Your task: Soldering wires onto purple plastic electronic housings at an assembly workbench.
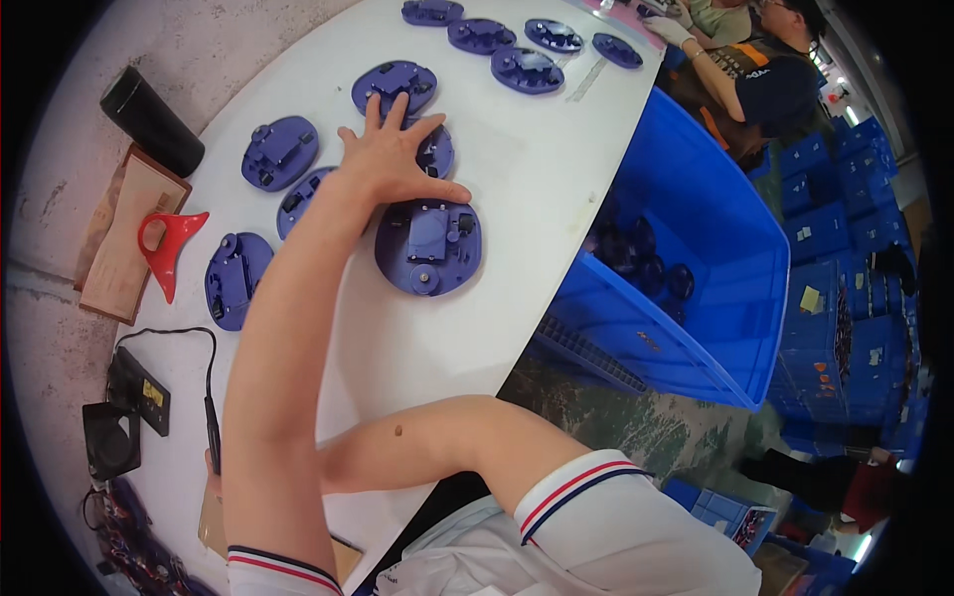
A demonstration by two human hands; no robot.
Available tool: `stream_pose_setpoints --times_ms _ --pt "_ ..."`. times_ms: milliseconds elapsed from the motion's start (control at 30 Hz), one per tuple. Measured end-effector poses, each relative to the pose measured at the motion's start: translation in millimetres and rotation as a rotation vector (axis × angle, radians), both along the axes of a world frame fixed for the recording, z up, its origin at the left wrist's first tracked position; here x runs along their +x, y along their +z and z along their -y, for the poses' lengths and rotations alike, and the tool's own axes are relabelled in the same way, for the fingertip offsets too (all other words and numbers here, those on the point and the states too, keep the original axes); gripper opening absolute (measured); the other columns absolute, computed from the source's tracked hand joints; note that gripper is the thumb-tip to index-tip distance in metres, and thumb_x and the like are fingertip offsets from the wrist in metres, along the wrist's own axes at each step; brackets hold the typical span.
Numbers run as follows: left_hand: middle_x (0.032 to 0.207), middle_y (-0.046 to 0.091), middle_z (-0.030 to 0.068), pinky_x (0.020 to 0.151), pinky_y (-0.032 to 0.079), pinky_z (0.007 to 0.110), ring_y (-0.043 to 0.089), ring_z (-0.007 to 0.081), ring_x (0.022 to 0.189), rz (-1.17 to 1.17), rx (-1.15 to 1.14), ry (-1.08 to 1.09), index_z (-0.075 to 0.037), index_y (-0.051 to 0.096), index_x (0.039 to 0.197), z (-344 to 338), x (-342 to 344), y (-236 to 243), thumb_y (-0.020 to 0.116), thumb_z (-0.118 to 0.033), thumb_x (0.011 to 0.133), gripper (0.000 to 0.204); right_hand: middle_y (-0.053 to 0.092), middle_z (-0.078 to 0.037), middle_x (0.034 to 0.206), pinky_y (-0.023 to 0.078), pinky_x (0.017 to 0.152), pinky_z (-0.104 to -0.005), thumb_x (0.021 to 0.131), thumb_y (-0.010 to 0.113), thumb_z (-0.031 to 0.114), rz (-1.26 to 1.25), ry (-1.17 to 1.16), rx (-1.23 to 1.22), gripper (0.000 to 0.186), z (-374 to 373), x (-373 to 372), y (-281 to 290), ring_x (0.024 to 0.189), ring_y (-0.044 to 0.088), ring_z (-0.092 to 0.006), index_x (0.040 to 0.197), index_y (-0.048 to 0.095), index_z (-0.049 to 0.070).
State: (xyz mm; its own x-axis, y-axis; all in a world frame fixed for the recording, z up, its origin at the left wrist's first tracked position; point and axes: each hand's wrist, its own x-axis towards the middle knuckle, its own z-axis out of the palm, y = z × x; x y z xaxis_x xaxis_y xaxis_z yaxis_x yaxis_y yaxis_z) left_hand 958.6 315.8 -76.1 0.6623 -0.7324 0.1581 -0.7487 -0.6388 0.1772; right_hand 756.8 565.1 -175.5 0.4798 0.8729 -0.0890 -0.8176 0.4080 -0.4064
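My left hand (388,159) reaches out over the white table with its fingers spread. Its fingertips overlap the near edge of a round purple plastic housing (402,79) fitted with small parts. The thumb lies at the top rim of a nearer purple housing (427,253), and another housing (437,149) is partly covered by the hand. Passing under the left forearm, my right arm ends at the table's left side. There my right hand (212,479), mostly hidden, closes round a slim black corded tool (212,427); its tip is out of sight.
More purple housings (280,152) lie about the white table (388,348). Along the left wall are a black cylinder (151,121), a red tool (164,248), a wooden board (129,233) and a black box (144,392). A blue bin (686,338) holds dark round parts. People work beyond.
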Motion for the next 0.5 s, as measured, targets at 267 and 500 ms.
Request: stream_pose_setpoints --times_ms 267,500 --pt "0.141 0.032 0.0122 0.093 0.029 0.064 0.022 0.0397 0.131 -0.06 0.16 0.008 -0.017 0.049 0.129 -76 -57 12 0.073 -0.061 0.055 0.089 0.051 -0.009 0.12 0.043 0.083 -0.0269 0.087 0.06 0.014 0.318 -0.022 -0.202 0.035 12 -2 8 0.106 0.048 -0.0157 0.118 0.049 0.003" --pt "0.113 0.057 0.0148 0.087 0.037 0.056 0.051 0.0327 0.106 -0.28 0.175 0.112 -0.011 0.063 0.108 -146 -82 37 0.068 -0.05 0.07 0.055 0.054 -0.009 0.11 0.044 0.075 -0.0274 0.085 0.059 0.01 0.544 -0.181 -0.414 0.033 20 -5 47 0.095 0.051 -0.0142 0.115 0.046 0.003"
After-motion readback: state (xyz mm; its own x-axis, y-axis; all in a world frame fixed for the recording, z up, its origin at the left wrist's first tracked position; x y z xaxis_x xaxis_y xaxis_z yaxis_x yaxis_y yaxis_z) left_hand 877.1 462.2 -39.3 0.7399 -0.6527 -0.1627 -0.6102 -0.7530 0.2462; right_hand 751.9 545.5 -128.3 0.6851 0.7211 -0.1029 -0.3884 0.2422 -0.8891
